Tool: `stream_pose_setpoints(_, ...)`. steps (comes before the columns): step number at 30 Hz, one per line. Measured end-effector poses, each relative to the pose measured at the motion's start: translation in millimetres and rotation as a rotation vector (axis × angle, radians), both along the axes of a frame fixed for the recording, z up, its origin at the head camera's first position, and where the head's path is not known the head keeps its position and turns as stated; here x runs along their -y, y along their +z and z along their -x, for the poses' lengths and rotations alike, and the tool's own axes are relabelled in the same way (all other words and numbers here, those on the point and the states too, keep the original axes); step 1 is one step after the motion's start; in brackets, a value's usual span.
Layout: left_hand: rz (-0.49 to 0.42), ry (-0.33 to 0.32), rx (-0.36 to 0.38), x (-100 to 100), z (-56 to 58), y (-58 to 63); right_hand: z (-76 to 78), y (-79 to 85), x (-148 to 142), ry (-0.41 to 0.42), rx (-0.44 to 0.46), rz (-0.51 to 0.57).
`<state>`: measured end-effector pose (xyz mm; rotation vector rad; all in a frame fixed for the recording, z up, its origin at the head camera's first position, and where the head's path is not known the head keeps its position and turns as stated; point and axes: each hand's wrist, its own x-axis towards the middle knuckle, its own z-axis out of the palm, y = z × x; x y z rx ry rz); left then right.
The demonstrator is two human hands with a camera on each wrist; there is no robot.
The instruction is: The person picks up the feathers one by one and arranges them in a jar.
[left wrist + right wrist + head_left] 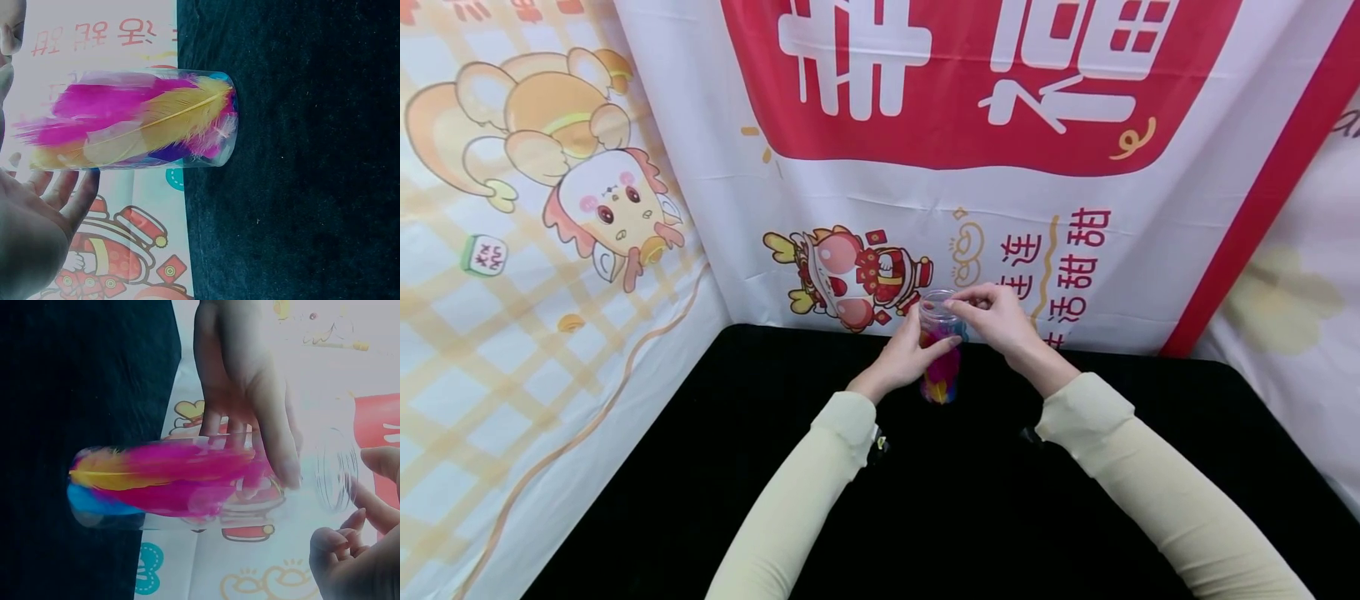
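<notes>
A clear, cylindrical jar stands upright above the black table's far part, with pink, yellow, blue and purple feathers inside. My left hand grips its upper body, thumb across the near side and fingers behind. In the left wrist view, a long yellow feather lies against the jar wall beside pink ones. My right hand is at the top, thumb and forefinger brought together right at the ridged clear rim, other fingers curled. Whether those fingertips pinch anything, I cannot tell.
A black cloth covers the table. Just beyond the jar hangs a white backdrop with red lettering and cartoon figures. A printed yellow-checked panel borders the left side, and another pale panel the right.
</notes>
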<state>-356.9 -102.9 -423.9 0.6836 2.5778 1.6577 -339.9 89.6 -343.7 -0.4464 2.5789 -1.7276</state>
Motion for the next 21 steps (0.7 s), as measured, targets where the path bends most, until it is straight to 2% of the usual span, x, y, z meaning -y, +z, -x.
stream_pose_setpoints(6,0.004,0.013,0.027,2.3,-0.5,1.3,-2.3,-0.3,-6.4,0.005,-0.013,0.033)
stream_pose_setpoints(12,-0.034,0.011,0.039,5.0,2.8,0.2,-5.7,-1.3,-17.1,-0.004,-0.045,0.031)
stream_pose_setpoints(17,-0.041,0.047,0.083,8.7,-3.7,-11.6,-11.4,-13.5,-29.1,-0.020,-0.103,-0.002)
stream_pose_setpoints(21,-0.010,0.056,0.124,12.7,-10.6,-23.5,-16.6,-27.9,-41.0,-0.033,-0.205,-0.071)
